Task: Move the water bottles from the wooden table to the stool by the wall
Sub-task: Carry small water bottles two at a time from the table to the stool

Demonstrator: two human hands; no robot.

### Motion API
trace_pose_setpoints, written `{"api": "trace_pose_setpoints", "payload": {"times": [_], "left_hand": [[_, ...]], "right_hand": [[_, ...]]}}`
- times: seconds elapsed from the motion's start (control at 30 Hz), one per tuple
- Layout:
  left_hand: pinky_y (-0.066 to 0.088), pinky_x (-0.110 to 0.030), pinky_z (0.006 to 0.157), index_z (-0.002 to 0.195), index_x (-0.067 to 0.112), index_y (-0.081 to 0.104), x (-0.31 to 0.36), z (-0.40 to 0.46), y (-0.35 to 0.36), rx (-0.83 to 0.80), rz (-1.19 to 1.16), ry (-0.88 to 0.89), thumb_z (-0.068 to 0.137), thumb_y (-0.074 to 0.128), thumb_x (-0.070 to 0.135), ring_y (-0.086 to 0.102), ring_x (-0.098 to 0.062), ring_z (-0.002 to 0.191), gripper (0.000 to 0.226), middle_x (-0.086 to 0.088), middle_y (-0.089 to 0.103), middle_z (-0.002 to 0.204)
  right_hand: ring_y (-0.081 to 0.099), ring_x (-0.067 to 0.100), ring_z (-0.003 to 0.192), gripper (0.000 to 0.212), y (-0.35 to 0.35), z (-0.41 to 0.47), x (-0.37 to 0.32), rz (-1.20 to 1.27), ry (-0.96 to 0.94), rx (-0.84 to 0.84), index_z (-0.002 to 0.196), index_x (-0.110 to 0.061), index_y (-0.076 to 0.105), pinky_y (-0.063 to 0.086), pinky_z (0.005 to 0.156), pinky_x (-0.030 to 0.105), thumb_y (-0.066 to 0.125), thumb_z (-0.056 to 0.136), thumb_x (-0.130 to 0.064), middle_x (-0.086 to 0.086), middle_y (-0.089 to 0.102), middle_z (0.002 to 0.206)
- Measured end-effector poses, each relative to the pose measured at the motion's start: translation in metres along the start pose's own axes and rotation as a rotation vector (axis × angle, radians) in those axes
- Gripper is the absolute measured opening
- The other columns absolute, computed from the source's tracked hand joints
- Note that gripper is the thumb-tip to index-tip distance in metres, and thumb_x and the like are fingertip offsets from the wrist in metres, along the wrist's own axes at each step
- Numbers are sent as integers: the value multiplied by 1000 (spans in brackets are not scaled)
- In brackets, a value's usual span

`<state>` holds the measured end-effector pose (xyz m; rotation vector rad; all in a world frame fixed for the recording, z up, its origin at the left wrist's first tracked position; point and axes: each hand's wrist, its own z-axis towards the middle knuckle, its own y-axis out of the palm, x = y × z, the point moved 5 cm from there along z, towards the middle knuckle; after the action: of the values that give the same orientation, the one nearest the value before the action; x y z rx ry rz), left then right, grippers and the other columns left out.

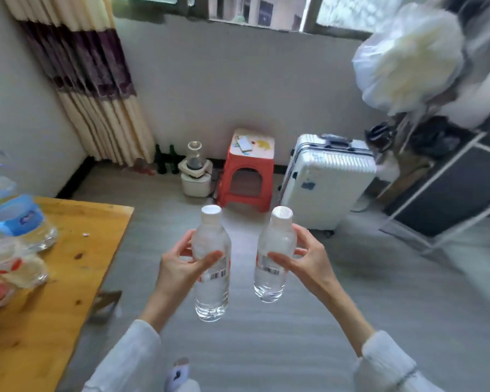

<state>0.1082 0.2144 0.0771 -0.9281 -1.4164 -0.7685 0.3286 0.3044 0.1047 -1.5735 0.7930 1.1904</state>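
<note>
Two clear bottles with white caps held upright over the floor, side by side and apart: left hand [181,267] has its fingers [210,257] wrapped round the left bottle [212,267], right hand [306,261] has its fingers [277,257] wrapped round the right bottle [273,254]. White sleeves on both arms. Ahead, against the wall, a red stool [248,176] with a white top; some small items lie on the top, one pale and flat, one a yellow patch, too blurred to name. Floor between hands and stool is open. Just left of the stool a white appliance [194,172] with a glass jug, then two dark green bottles [166,159] at the curtain's foot. Just right of the stool a white ribbed suitcase [327,179], standing. Far right a dark rack [447,190] with a white frame, and a bulky white bag [408,58] above it. Labels: each held bottle shows a barcode and a red label edge; no words legible. At left, the wooden surface [77,250] carries a large jug [14,213] with a blue label, writing unreadable, and clear containers near the edge. Room: pale grey floor, white walls with dark skirting, cream and purple curtain [91,72], window above.
</note>
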Motion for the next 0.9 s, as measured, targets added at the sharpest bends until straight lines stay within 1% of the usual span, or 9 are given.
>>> {"api": "trace_pose_setpoints", "payload": {"times": [0.07, 0.17, 0.23, 0.3, 0.4, 0.53, 0.7, 0.77, 0.9], "left_hand": [[44, -18, 38, 110, 20, 63, 7, 2, 58, -107, 16, 11, 50, 81, 33, 56, 2, 49, 64, 3, 64, 71], [43, -13, 39, 85, 46, 65, 23, 5, 147, -272, 34, 56, 57, 83, 17, 57, 5, 47, 44, 10, 65, 61], [44, -11, 43, 76, 54, 65, 34, 4, 206, -396, 40, 85, 55, 82, 23, 57, 5, 48, 42, 14, 68, 61], [46, -9, 48, 77, 54, 65, 44, 1, 265, -515, 24, 100, 50, 80, 32, 57, 5, 51, 38, 17, 69, 65], [45, -6, 51, 76, 53, 66, 61, -5, 352, -696, -5, 146, 54, 77, 30, 58, 8, 55, 34, 23, 69, 67], [47, -9, 54, 84, 43, 68, 70, -2, 469, -905, -6, 173, 57, 84, 34, 60, 5, 62, 33, 15, 72, 74], [48, -12, 57, 92, 34, 67, 78, -1, 618, -1124, 20, 192, 65, 79, 34, 63, 0, 68, 30, 9, 73, 82], [49, -14, 58, 93, 35, 66, 85, -3, 671, -1199, 29, 200, 64, 77, 39, 65, -2, 72, 31, 8, 74, 85], [48, -15, 53, 95, 38, 65, 96, -11, 767, -1329, 46, 213, 62, 74, 46, 65, -2, 72, 36, 9, 73, 86]], "right_hand": [[61, 25, 100, 68, -56, -13, 15, 17, 45, 120, 117, -16, 55, 54, 80, 43, 85, 56, -25, 8, 62, 115], [62, 22, 97, 62, -135, -37, 34, 30, 80, 291, 114, -19, 56, 55, 75, 38, 84, 59, -20, 8, 63, 113], [61, 21, 99, 58, -183, -53, 48, 14, 96, 399, 115, -17, 55, 54, 80, 38, 82, 63, -17, 9, 62, 113], [61, 22, 99, 58, -230, -70, 62, -9, 128, 506, 114, -16, 56, 53, 82, 40, 82, 63, -19, 10, 63, 111], [62, 18, 93, 58, -295, -92, 82, -27, 189, 659, 108, -24, 56, 54, 79, 37, 79, 56, -33, 9, 63, 106], [62, 19, 92, 57, -380, -111, 113, -22, 255, 819, 106, -24, 59, 54, 75, 40, 77, 54, -37, 9, 63, 103], [62, 15, 82, 47, -478, -116, 140, 20, 327, 1002, 98, -25, 62, 52, 50, 28, 81, 55, -31, 9, 64, 98], [62, 16, 82, 44, -513, -117, 150, 27, 348, 1064, 99, -22, 62, 51, 52, 25, 83, 60, -21, 7, 66, 96], [63, 18, 95, 53, -579, -121, 174, 45, 403, 1189, 108, -17, 60, 53, 77, 28, 83, 60, -20, 4, 67, 103]]}}
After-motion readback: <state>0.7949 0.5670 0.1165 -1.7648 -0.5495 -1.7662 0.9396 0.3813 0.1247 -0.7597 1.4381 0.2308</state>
